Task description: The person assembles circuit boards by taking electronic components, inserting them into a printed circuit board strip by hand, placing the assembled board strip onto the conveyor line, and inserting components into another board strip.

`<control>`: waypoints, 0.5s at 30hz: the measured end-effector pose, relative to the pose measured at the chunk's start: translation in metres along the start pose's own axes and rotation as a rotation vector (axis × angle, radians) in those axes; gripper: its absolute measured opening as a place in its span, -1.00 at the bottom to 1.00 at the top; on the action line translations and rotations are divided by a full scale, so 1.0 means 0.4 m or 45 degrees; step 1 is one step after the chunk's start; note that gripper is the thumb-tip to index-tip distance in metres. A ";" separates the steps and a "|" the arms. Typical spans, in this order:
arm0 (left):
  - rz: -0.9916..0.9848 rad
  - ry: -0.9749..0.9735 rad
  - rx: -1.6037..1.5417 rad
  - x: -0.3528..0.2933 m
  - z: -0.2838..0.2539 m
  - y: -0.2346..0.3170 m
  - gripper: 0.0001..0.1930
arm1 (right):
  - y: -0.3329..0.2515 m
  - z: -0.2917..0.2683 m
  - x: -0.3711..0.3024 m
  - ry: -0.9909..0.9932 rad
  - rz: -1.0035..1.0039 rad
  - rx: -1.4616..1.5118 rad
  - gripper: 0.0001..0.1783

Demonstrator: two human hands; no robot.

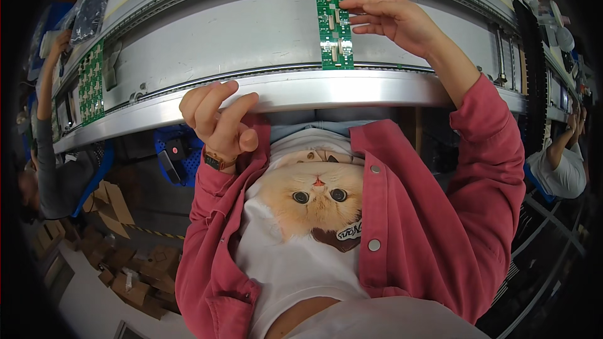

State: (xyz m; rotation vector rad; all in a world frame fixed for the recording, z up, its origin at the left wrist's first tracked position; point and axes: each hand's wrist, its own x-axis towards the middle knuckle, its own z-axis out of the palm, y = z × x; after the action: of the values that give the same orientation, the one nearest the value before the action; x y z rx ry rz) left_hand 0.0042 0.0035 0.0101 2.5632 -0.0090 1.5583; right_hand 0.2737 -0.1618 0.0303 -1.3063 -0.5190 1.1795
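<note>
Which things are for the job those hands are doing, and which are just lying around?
For the job:
- green circuit-board strip, with the right hand at its edge
- silver rail by the strip's near end

Just lying about, it seems:
- cardboard boxes, lower left
- dark shiny bag, far left

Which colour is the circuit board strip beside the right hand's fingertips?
The circuit board strip is green, as the head view shows.
</note>
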 end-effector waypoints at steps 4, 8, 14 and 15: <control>-0.109 -0.595 -0.207 0.108 -0.064 -0.012 -0.77 | -0.027 -0.028 -0.009 0.131 -0.081 -0.310 -0.67; -0.261 -0.893 -0.174 0.243 -0.071 -0.044 -0.83 | -0.100 -0.029 0.069 0.428 -0.368 -1.108 -0.68; 0.078 -1.061 -0.013 0.362 0.177 -0.218 -0.78 | -0.133 -0.177 0.361 0.752 -0.444 -2.024 -0.71; 0.014 -1.041 0.004 0.365 0.211 -0.231 -0.78 | -0.135 -0.155 0.375 0.734 -0.459 -2.027 -0.71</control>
State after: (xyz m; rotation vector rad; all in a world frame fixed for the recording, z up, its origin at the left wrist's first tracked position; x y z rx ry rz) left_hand 0.1535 0.0944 0.0900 2.9917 -0.1049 0.4149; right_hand 0.4028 -0.0502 0.0181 -2.5653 -1.2696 -0.1919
